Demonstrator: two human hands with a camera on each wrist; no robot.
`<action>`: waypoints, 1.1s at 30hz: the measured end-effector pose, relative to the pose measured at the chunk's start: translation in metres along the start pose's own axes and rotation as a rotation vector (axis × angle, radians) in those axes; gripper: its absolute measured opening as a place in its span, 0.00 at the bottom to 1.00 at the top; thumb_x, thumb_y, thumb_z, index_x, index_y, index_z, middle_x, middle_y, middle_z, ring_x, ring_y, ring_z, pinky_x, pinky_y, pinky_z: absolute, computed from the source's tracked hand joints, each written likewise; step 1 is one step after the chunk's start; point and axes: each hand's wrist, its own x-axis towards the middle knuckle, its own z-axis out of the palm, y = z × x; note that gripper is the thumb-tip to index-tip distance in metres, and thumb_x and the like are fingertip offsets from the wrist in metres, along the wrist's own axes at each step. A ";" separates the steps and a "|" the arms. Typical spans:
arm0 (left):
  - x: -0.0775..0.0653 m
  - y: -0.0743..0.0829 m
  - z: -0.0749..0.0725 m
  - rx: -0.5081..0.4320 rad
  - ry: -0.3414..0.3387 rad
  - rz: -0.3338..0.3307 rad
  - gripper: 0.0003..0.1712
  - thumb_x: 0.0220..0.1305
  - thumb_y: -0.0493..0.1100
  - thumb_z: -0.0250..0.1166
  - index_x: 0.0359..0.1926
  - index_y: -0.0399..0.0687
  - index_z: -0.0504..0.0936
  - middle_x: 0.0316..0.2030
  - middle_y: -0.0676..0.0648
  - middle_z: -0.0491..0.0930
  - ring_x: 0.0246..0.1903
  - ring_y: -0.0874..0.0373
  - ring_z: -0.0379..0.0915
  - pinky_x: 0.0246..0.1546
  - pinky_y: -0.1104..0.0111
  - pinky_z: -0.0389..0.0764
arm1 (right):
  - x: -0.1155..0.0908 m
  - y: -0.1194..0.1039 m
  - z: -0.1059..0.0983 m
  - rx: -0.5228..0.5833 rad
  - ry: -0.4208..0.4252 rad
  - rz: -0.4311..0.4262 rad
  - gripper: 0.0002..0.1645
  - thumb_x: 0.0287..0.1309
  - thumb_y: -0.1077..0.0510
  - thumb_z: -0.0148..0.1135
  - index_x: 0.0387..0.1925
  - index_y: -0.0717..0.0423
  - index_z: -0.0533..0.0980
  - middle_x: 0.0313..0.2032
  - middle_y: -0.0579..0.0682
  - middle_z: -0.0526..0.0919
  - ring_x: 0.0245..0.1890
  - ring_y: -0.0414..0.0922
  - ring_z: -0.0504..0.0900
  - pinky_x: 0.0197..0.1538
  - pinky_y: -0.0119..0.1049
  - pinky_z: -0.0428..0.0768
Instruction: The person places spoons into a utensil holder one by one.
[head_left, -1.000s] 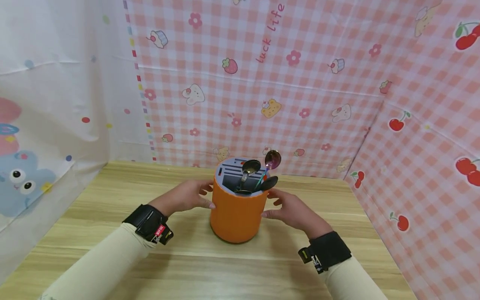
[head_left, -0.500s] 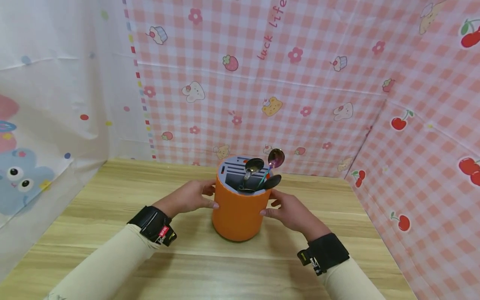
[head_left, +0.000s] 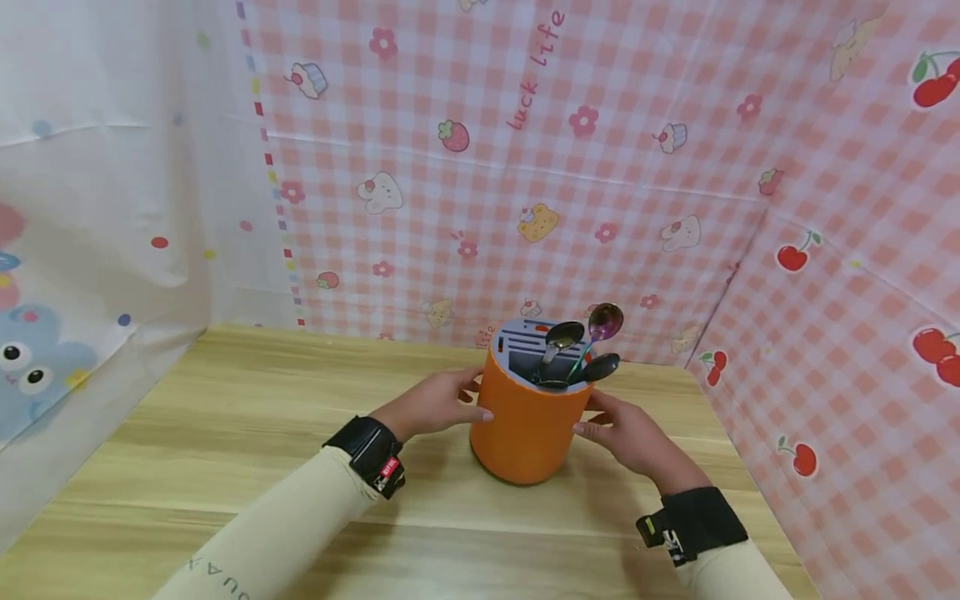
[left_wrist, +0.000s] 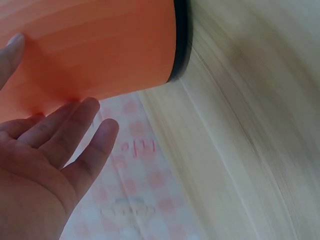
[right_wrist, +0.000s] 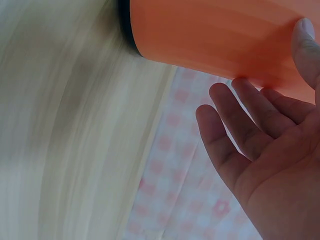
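An orange cylindrical utensil holder stands upright on the wooden table in the head view. Its grey slotted top has an open compartment at the front, with several spoons leaning in it. Among them are a dark spoon, a purple iridescent spoon and a black spoon. My left hand grips the holder's left side, thumb on the front and fingers reaching behind. Opposite it, my right hand grips the right side the same way. Both wrist views show fingertips at the orange wall.
The wooden table extends around the holder. Behind it hangs a pink checked cloth, which also covers the right side. A white patterned cloth borders the left.
Both hands have moved the utensil holder to the right along the table, mostly in the last half second. The spoons travelled with it, and the grip looks the same.
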 end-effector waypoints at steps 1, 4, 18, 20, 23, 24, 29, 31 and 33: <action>0.004 0.002 0.003 -0.003 0.001 -0.001 0.47 0.63 0.56 0.72 0.77 0.50 0.61 0.64 0.45 0.76 0.61 0.48 0.75 0.58 0.56 0.78 | -0.002 0.003 -0.003 -0.007 0.005 0.003 0.40 0.66 0.43 0.64 0.73 0.55 0.65 0.61 0.58 0.79 0.54 0.56 0.82 0.54 0.52 0.81; 0.018 0.010 0.015 -0.020 0.005 0.020 0.46 0.63 0.57 0.71 0.77 0.52 0.62 0.64 0.46 0.77 0.62 0.49 0.74 0.58 0.57 0.78 | -0.008 0.013 -0.014 -0.035 0.031 0.013 0.40 0.68 0.43 0.63 0.73 0.57 0.65 0.62 0.60 0.78 0.54 0.57 0.82 0.56 0.54 0.80; 0.065 0.043 0.073 -0.116 0.006 0.015 0.46 0.65 0.57 0.70 0.77 0.52 0.61 0.68 0.46 0.73 0.54 0.51 0.78 0.52 0.63 0.80 | -0.047 0.061 -0.037 -0.037 0.141 0.146 0.42 0.75 0.40 0.51 0.75 0.65 0.59 0.67 0.68 0.71 0.59 0.65 0.78 0.58 0.58 0.77; 0.069 0.047 0.078 -0.116 0.017 0.014 0.45 0.65 0.57 0.69 0.77 0.53 0.61 0.68 0.46 0.72 0.51 0.53 0.79 0.50 0.64 0.81 | -0.050 0.064 -0.039 -0.028 0.157 0.159 0.42 0.75 0.40 0.51 0.74 0.66 0.59 0.67 0.68 0.71 0.56 0.64 0.81 0.57 0.58 0.78; 0.074 0.051 0.083 -0.101 0.040 0.018 0.45 0.65 0.58 0.69 0.77 0.52 0.62 0.68 0.46 0.73 0.47 0.55 0.80 0.47 0.66 0.81 | -0.052 0.066 -0.038 -0.019 0.192 0.176 0.39 0.76 0.43 0.51 0.73 0.67 0.61 0.65 0.68 0.72 0.54 0.63 0.82 0.57 0.58 0.78; 0.074 0.051 0.084 -0.096 0.048 0.018 0.45 0.65 0.58 0.69 0.77 0.51 0.62 0.68 0.45 0.73 0.46 0.56 0.80 0.46 0.66 0.80 | -0.052 0.067 -0.037 -0.019 0.204 0.178 0.37 0.76 0.45 0.51 0.72 0.67 0.62 0.65 0.68 0.73 0.53 0.63 0.82 0.56 0.58 0.78; 0.076 0.049 0.088 -0.093 0.070 0.014 0.46 0.65 0.60 0.69 0.76 0.49 0.63 0.67 0.46 0.73 0.48 0.55 0.80 0.47 0.66 0.80 | -0.051 0.066 -0.031 0.002 0.240 0.190 0.32 0.77 0.50 0.52 0.70 0.67 0.65 0.61 0.68 0.77 0.50 0.62 0.83 0.53 0.56 0.80; 0.075 0.047 0.089 -0.098 0.075 0.016 0.46 0.65 0.61 0.68 0.76 0.49 0.63 0.67 0.46 0.74 0.50 0.53 0.80 0.49 0.65 0.80 | -0.050 0.066 -0.030 0.001 0.241 0.191 0.31 0.77 0.50 0.52 0.70 0.67 0.65 0.61 0.69 0.77 0.49 0.62 0.83 0.51 0.55 0.81; 0.074 0.045 0.089 -0.088 0.080 0.025 0.44 0.66 0.59 0.68 0.76 0.48 0.63 0.66 0.45 0.74 0.52 0.51 0.80 0.51 0.63 0.80 | -0.049 0.065 -0.028 -0.002 0.236 0.197 0.31 0.76 0.50 0.53 0.69 0.67 0.66 0.62 0.69 0.76 0.48 0.62 0.83 0.50 0.54 0.81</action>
